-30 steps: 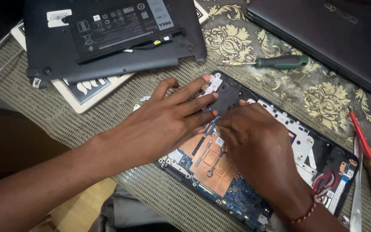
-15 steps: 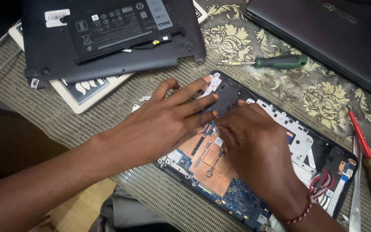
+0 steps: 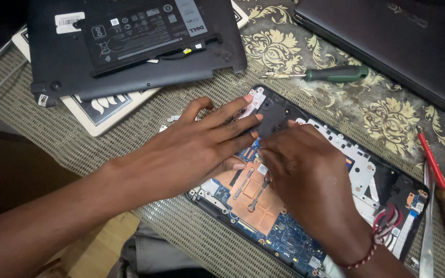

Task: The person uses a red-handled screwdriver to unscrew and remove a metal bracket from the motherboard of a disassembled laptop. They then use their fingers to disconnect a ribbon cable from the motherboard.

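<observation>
An opened laptop base (image 3: 366,170) lies on a patterned cloth, showing its blue circuit board and a copper heat plate (image 3: 256,198). My left hand (image 3: 197,136) rests flat on its upper left corner, fingers spread and reaching to the black fan part (image 3: 276,113). My right hand (image 3: 305,175) is curled over the board's middle, with its fingertips at the lower edge of that black part. What those fingertips touch or pinch is hidden. A red thread bracelet (image 3: 359,260) sits on my right wrist.
A removed black bottom cover with a battery (image 3: 130,41) lies at the upper left on a white book (image 3: 99,110). A green-handled screwdriver (image 3: 336,73) lies above the base. A closed dark laptop (image 3: 387,36) fills the upper right. A red-shafted tool (image 3: 431,154) lies at the right.
Both hands stay over the same corner of the laptop base. My fingers have only shifted slightly around the black fan part.
</observation>
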